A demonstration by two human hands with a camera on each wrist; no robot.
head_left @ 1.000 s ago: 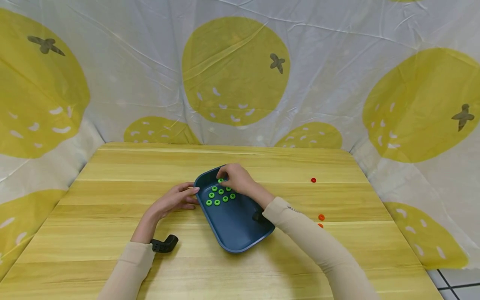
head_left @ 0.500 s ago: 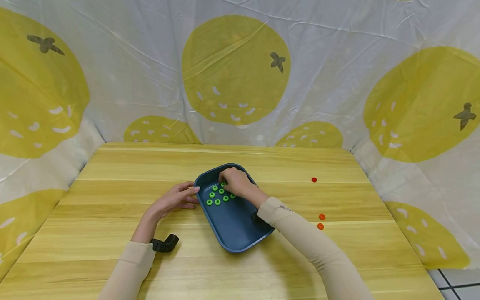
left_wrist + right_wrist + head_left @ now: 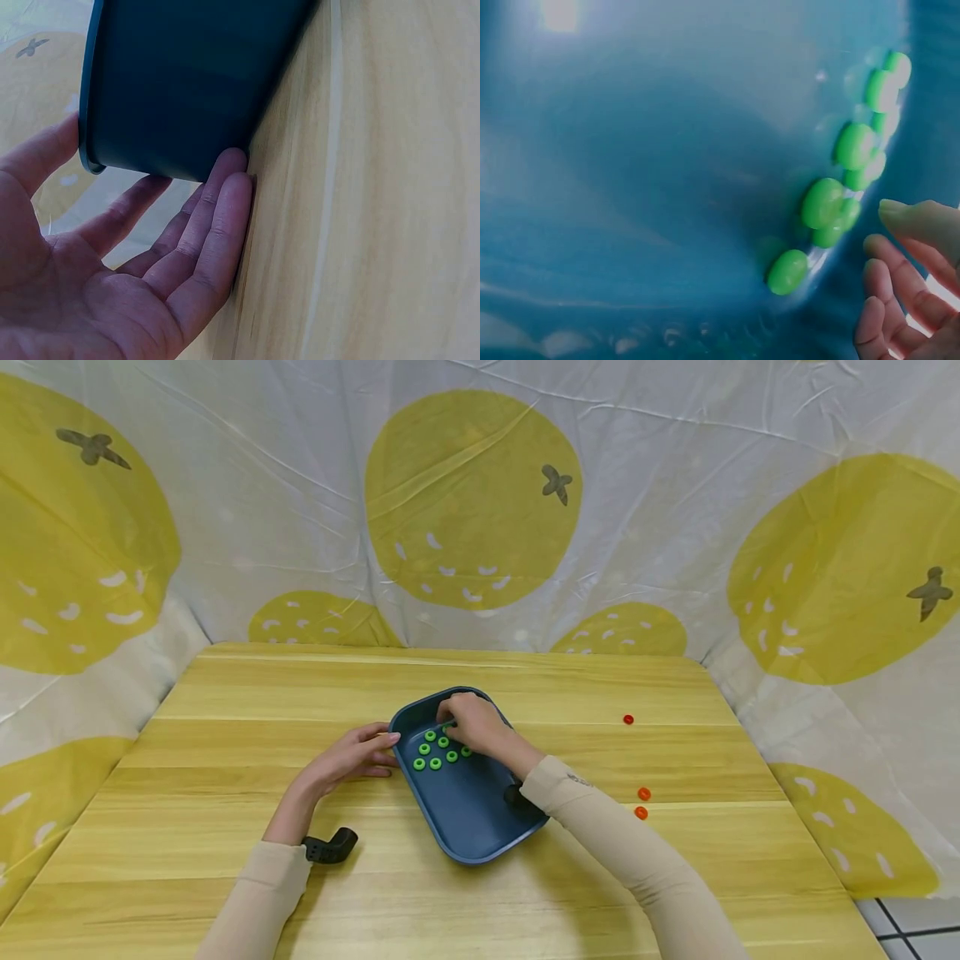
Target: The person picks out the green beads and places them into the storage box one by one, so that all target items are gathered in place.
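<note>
Roughly ten small green plastic rings (image 3: pixel 435 750) lie clustered in the dark blue plastic tray (image 3: pixel 472 818) mid-tabletop; three small orange rings (image 3: pixel 642 794) remain outside. The right hand (image 3: pixel 471 720) hovers over them, fingers curled, contents unseen. The left hand (image 3: pixel 352 758), fingers straight, steadies the tray's wall.

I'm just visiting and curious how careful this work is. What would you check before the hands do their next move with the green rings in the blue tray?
1. Tray flat on the table: ok.
2. Left hand steadies the tray: ok; in the left wrist view its straight fingers touch the outer wall.
3. Right hand over the green rings: ok.
4. A ring pinched in the right hand: cannot tell; the fingertips are hidden from the head view.
5. Green rings all inside the tray: ok.
6. Orange rings in the tray: not ok; they lie loose on the table to the right.
</note>
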